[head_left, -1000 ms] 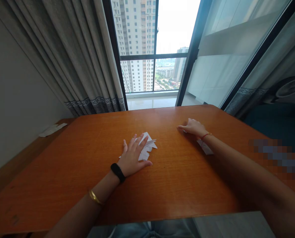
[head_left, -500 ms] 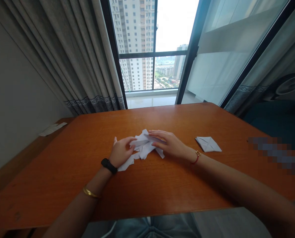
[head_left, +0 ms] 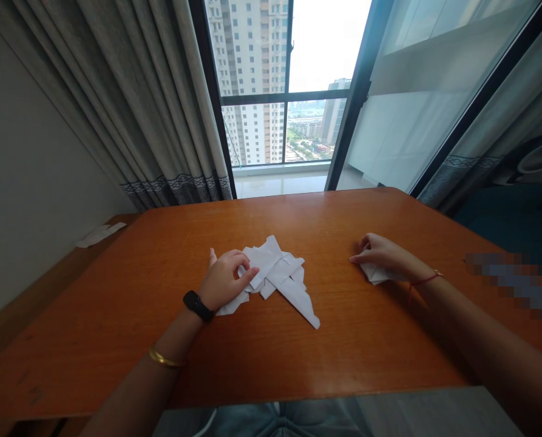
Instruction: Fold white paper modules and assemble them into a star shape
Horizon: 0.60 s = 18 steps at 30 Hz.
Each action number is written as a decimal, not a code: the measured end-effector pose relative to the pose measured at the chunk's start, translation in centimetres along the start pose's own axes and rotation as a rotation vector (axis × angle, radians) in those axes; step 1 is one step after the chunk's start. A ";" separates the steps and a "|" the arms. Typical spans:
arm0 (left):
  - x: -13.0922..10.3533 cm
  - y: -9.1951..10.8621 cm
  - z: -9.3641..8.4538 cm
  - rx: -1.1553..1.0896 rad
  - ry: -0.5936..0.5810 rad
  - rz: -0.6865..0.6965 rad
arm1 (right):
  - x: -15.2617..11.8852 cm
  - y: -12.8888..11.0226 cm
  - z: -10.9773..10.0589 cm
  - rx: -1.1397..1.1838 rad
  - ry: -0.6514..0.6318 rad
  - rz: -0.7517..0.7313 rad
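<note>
A loose pile of white paper scraps (head_left: 271, 267) lies near the middle of the table, with one long pointed piece (head_left: 300, 303) reaching toward me. My left hand (head_left: 227, 276) rests at the pile's left side, fingers curled and a gap between thumb and forefinger. Nothing shows gripped in it. To the right, my right hand (head_left: 386, 254) is over a folded white paper square (head_left: 374, 275), fingers closed at its far left edge. Most of that square is hidden under the hand.
The brown wooden table (head_left: 179, 352) stretches before me. On a ledge at the left lies another white paper (head_left: 101, 234). A blurred patch (head_left: 516, 282) covers something at the right edge. Beyond the table are a curtain (head_left: 170, 109), a window and a fan (head_left: 541, 155).
My right hand has left the scraps and moved right onto the folded paper square. A long scrap now points toward me from the pile. The left hand has hardly moved.
</note>
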<state>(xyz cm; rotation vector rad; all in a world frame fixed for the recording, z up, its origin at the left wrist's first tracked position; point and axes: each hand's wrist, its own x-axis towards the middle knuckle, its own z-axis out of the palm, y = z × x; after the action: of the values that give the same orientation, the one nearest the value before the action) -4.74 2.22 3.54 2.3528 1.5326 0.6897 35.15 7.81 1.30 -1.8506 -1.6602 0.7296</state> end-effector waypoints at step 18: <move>1.6 0.3 2.0 0.044 -0.114 0.283 | -2.5 -10.0 10.3 -0.024 -0.161 -0.472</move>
<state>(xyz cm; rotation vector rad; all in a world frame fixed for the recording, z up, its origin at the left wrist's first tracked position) -2.95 3.65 2.34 2.6216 1.1929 0.5729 20.59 6.61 1.19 -1.3572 -2.1107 0.6647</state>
